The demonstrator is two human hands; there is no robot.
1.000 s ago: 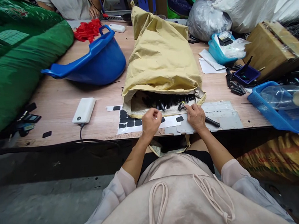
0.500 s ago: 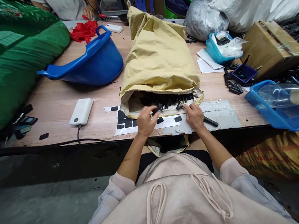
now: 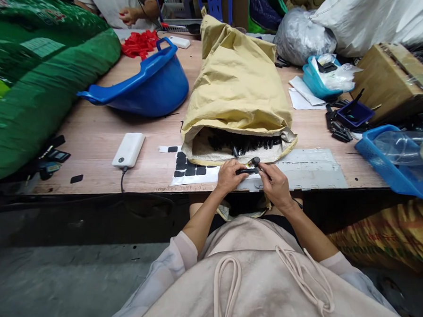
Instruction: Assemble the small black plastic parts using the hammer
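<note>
At the table's front edge my left hand point(image 3: 230, 175) is closed on a slim black part point(image 3: 246, 171), which lies low over the grey sheet. My right hand point(image 3: 276, 183) grips a small hammer point(image 3: 254, 161) close to its head, just above that part; most of the handle is hidden under the hand. Behind both hands lies a yellow sack point(image 3: 243, 90), its mouth facing me, with many black pieces point(image 3: 232, 141) inside. A white strip with black stickers point(image 3: 187, 167) is beside my left hand.
A blue basin point(image 3: 151, 88) and white power bank point(image 3: 129, 149) with a cable stand left. A green bag point(image 3: 52, 91) bulges over the left side. On the right are a blue tray point(image 3: 385, 159), purple dish point(image 3: 354, 113) and cardboard box point(image 3: 388, 83). Another person's hand point(image 3: 129, 15) is at the back.
My left hand has brought the black part down and right, toward my right hand. The hammer has turned, its head now over the part. The view has shifted slightly left.
</note>
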